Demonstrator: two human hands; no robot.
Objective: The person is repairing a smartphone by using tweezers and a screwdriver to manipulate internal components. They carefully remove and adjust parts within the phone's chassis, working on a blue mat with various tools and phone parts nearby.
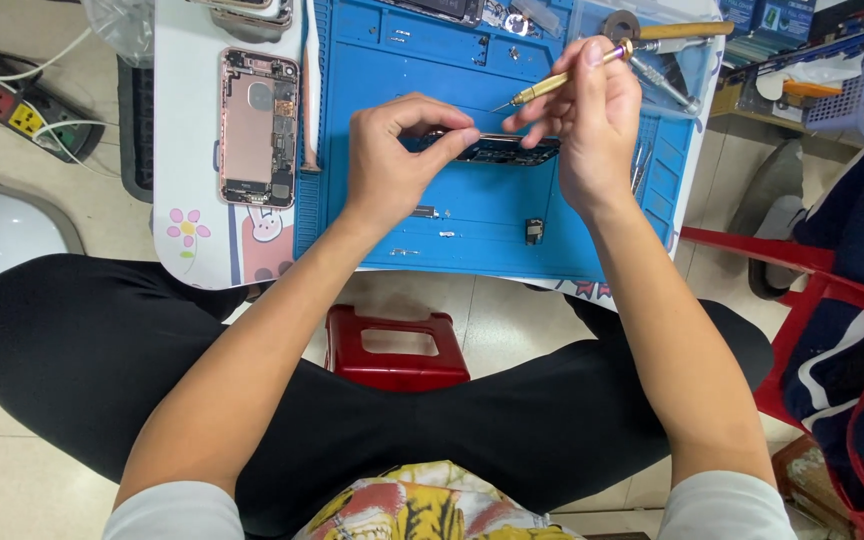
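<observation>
Two hands meet over the blue mat [572, 250]: our left hand [387, 165] pinches the dark board [497, 150], our right hand [592, 125] grips a brass screwdriver [562, 80], tip at 9 o'clock. Keeping the board pinched steady seems wise. Phone shell [257, 130] lies at 9 o'clock.

Screwdriver [564, 82]: brass-coloured metal, shiny shaft. Circuit board [497, 150]: dark, glossy. Work mat [472, 215]: blue, matt, rubbery-looking. Phone shell [258, 128]: pinkish metal, satin finish. Stool [397, 347]: red glossy plastic. Trousers [82, 350]: black matt cloth. Floor [12, 460]: smooth shiny tile.
</observation>
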